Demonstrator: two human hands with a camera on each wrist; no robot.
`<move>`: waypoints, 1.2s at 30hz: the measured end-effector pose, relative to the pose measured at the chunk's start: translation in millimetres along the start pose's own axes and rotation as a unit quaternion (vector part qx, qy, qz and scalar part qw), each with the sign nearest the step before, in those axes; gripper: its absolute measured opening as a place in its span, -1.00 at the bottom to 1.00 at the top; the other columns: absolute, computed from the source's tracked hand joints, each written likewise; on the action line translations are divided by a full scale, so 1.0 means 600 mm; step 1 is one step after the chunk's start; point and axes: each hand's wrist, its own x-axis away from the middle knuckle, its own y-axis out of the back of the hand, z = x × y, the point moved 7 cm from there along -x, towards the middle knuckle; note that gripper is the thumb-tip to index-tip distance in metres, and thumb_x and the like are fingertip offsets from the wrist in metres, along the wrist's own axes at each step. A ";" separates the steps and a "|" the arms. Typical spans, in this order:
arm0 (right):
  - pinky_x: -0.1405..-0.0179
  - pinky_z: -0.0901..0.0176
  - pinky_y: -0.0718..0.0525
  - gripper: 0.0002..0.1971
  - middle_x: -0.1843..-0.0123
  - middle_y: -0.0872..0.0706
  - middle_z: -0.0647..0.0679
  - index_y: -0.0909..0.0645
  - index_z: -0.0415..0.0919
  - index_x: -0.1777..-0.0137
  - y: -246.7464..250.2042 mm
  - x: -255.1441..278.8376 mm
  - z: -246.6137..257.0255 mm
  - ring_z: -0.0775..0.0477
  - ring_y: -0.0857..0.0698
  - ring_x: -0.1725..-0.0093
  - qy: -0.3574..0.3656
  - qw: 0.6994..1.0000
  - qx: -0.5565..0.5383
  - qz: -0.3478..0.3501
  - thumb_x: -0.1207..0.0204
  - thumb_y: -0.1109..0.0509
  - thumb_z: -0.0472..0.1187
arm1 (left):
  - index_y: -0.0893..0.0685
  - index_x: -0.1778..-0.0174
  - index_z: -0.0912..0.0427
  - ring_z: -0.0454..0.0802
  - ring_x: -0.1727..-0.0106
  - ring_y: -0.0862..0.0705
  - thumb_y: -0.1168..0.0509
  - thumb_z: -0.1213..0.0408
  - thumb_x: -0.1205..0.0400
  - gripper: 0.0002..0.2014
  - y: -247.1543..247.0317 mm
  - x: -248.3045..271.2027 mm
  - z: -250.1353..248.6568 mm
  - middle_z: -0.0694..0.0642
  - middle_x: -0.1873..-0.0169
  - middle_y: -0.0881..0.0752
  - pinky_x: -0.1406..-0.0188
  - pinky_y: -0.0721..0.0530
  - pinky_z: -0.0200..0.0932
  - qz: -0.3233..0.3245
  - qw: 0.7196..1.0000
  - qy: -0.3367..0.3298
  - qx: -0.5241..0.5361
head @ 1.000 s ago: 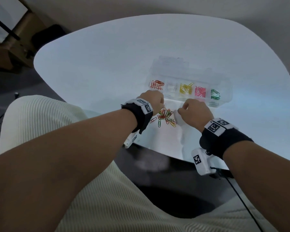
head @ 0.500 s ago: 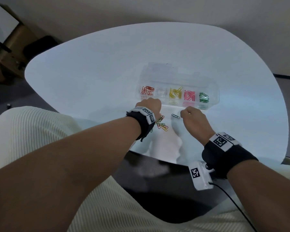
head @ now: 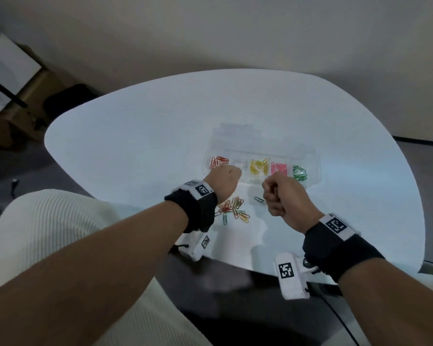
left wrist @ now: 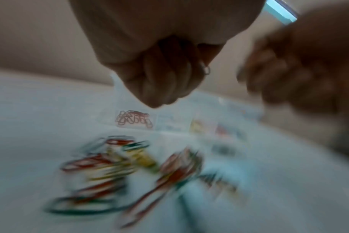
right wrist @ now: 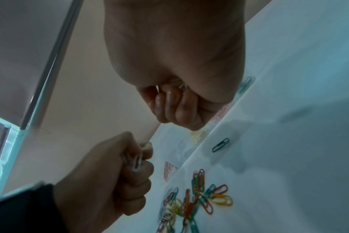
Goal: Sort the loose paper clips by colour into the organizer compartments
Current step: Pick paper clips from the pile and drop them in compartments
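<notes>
Plain indoor room (office-like), white table (head: 135, 146), bare wall (head: 210, 33), cardboard boxes (head: 35, 78)

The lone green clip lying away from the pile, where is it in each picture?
Head: lone clip on the table, just left of the right hand.
Left wrist: too blurred to tell.
Right wrist: right of centre, above the pile.
Shared landmark: the pile.

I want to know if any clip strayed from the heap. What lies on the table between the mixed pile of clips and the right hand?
One dark green clip lies alone between the pile and the right hand, clearest in the head view.
</notes>
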 end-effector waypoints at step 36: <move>-0.15 0.16 -0.54 -0.42 -0.34 -0.50 -0.21 -0.38 -0.17 -0.55 -0.055 -0.049 0.074 -0.11 -0.24 -0.50 -0.035 0.991 -0.126 -0.001 -0.62 -0.32 0.11 | -0.51 0.31 0.30 -0.04 0.51 -0.28 0.03 0.36 -0.69 -0.69 0.055 -0.036 -0.033 0.15 0.45 -0.44 0.52 -0.27 -0.26 -0.022 0.926 0.194 0.322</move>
